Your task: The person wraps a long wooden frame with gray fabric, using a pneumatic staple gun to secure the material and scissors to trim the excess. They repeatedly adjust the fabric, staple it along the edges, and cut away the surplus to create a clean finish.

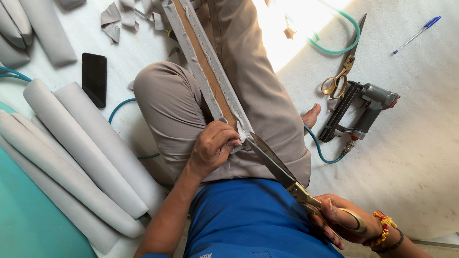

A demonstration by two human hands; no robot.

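Several long grey padded rolls [91,157] lie side by side on the white floor [411,157] at your left, the biggest things in view, running from upper left down toward your hip. Across your bent leg [167,105] rests the long wooden strip wrapped in grey fabric [205,62]; its long axis runs from the top of the view down and rightward, and its near end stops right at your left hand [213,145]. That hand is closed around the strip's end, fingers curled over the loose fabric edge there, pinning it against your thigh.

Your right hand [334,220] sits lower and further right, just in front of your blue shirt [248,220], fingers through the gold loops of the large scissors [282,174] and clamped on them. The blades point up and leftward from that hand, so the tip meets the fabric just beside your left fingers, at the strip's near end. The scissors line up roughly crosswise to the strip, and the left hand is the nearer one to the fabric; the right reaches it only through the blades. Whether the blades are parted you cannot quite tell.

Well apart on the floor to your right lie a grey pneumatic stapler [363,112] on its green hose [325,150], a second pair of scissors [342,74], and a blue pen [417,33]. A black phone [94,79] lies near the rolls, and fabric scraps [114,21] sit beyond it.
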